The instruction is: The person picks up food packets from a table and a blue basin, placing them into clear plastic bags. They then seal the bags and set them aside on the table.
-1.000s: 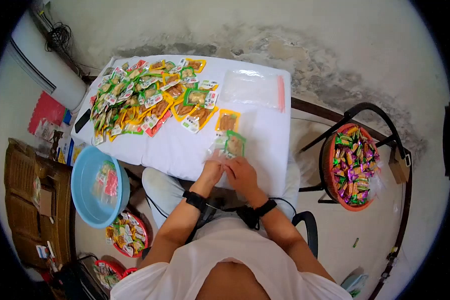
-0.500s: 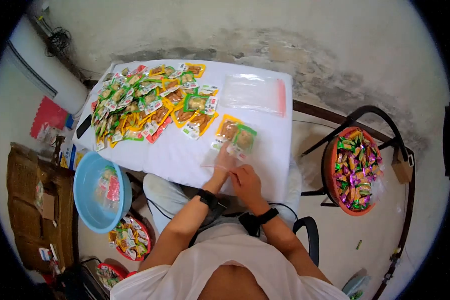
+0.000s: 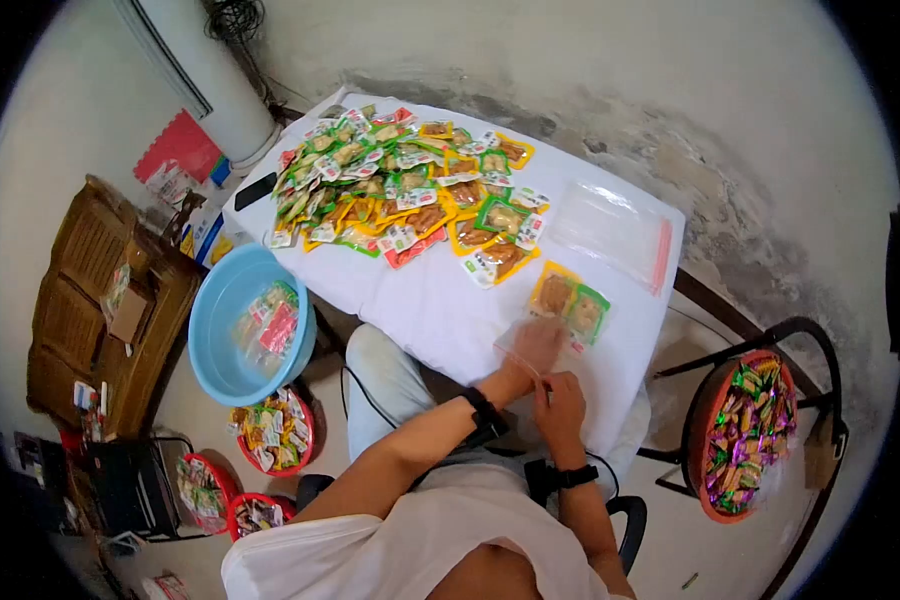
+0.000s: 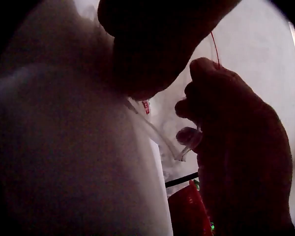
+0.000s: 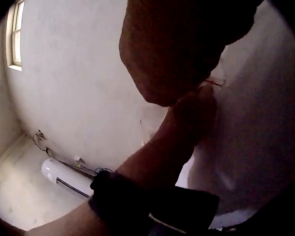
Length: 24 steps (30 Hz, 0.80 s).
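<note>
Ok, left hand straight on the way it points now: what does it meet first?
Probably the yellow-edged packet or the green-edged packet beside it, just beyond the left hand; depth is unclear, so it may be touching one.

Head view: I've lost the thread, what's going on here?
A person at a white-covered table has their right hand pinching the edge of a clear bag, while their left hand seems to be inside it. A yellow-edged packet and a green-edged packet lie just beyond the left hand; whether they are fully in the bag is unclear. A loose pile of similar packets lies to the left.
</note>
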{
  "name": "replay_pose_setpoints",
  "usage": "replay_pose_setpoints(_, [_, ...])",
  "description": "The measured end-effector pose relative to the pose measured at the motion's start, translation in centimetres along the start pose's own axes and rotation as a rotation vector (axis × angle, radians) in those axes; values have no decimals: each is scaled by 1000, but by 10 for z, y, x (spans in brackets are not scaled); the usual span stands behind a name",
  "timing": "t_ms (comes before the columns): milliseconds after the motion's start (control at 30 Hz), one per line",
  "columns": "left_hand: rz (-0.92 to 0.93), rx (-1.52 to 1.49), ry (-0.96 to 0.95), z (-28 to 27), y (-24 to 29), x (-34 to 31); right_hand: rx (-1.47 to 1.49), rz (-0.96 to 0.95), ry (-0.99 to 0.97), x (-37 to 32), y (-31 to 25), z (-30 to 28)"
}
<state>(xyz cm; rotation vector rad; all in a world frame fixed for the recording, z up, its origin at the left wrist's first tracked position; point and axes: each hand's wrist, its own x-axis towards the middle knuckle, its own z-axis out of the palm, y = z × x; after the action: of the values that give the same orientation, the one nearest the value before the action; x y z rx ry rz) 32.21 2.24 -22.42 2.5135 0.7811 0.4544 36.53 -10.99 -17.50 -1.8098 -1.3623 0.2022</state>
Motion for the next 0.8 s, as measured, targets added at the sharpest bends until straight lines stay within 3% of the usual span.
replay_pose_setpoints(33, [-10,1,9,11,-5,2,-8,-9,4,0,1,2])
replay_pose_setpoints(100, [216,211,291,29,-12,3,-5,-10,0,0,-1,3])
replay_pose_setpoints(300, [186,239,158,13,-3,6,-20,-67,39,5,-7,-2])
replay_pose_setpoints(433, [210,223,196,8,2,-3,-62,-114,57,8,-9,-7])
replay_pose_setpoints(533, [313,278,348,-22,8,-27,-17,-89,66,10,-7,-8])
replay_pose_setpoints(600, [138,-28,-454,-70,14,-50,-13,-79,72,10,-8,-9])
replay_pose_setpoints(667, [250,-177,-97,-64,-39,-99,-7,-64,80,10,-9,-10])
replay_pose_setpoints(700, [-12,-248,-54,-92,-42,-103,-12,-65,70,10,-10,-12])
replay_pose_setpoints(733, [-4,-113,173,-91,-73,-107,-18,-64,58,10,-12,-13])
replay_pose_setpoints(800, [-208,-3,378,-136,-100,-90,2,-66,66,9,-12,-10])
